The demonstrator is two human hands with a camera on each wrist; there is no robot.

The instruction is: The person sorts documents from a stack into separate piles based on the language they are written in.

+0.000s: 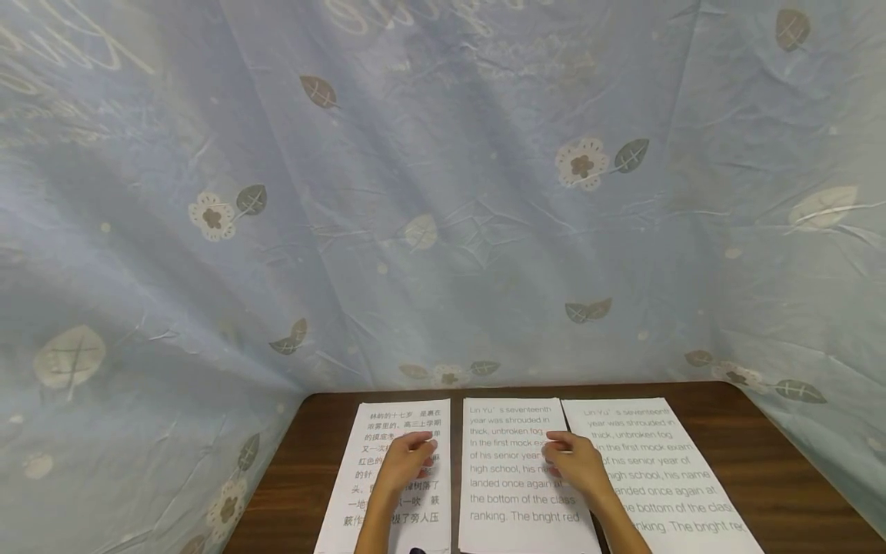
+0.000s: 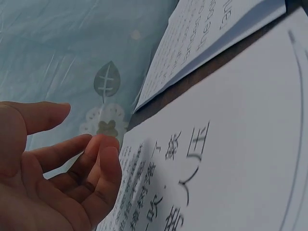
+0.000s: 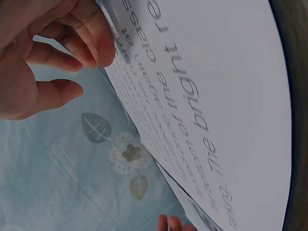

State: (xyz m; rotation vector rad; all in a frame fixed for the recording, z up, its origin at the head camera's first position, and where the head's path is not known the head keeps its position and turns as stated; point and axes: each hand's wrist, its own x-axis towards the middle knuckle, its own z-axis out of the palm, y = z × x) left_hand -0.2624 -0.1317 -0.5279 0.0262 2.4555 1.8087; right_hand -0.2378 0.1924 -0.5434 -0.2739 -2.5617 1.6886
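My left hand (image 1: 408, 459) is over a white sheet of printed Chinese text (image 1: 415, 537) and covers some of its characters. In the left wrist view its fingers are loosely curled, thumb apart, with nothing between them. My right hand (image 1: 576, 462) is over the right side of the middle sheet of printed English text (image 1: 519, 537), beside a third English sheet (image 1: 681, 543). The right wrist view shows its fingers bent and the thumb apart, holding nothing. Whether either hand touches paper, I cannot tell.
The sheets lie side by side on a dark brown wooden table (image 1: 298, 477). A pale blue cloth (image 1: 484, 308) with leaf and flower prints hangs behind and at both sides. A small dark rounded tip (image 1: 418, 551) shows at the bottom edge of the head view.
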